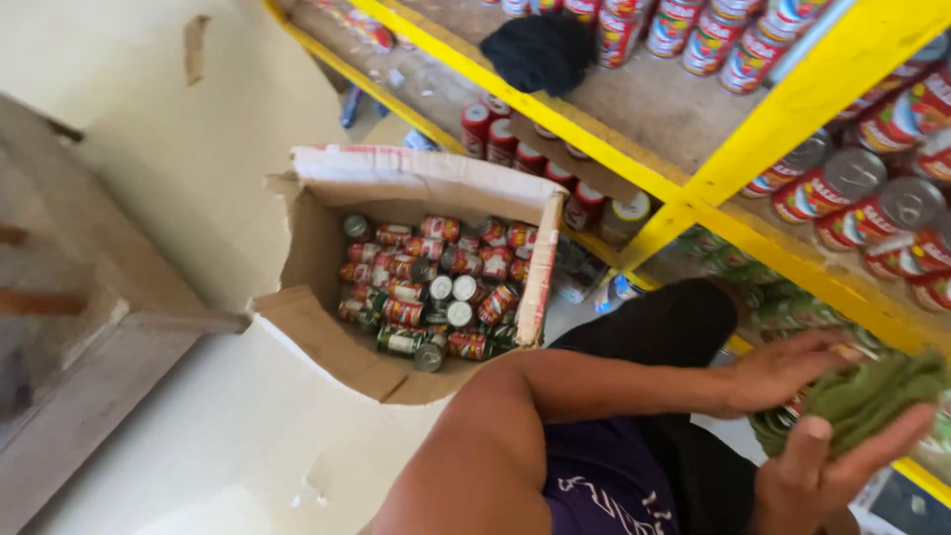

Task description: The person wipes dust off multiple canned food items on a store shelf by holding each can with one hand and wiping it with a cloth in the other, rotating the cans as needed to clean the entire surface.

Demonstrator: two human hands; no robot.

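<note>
My left hand and my right hand both grip a bunched green cloth at the lower right, in front of a low yellow shelf. My left forearm reaches across my raised knee. An open cardboard box stands on the floor to the left of my knee. Inside it lie several small red and green tin cans, some on their sides with silver ends showing.
A yellow-framed shelf unit runs diagonally across the top right, stocked with red cans. A dark cloth lies on an upper shelf board. A wooden bench or table stands at left on the pale floor.
</note>
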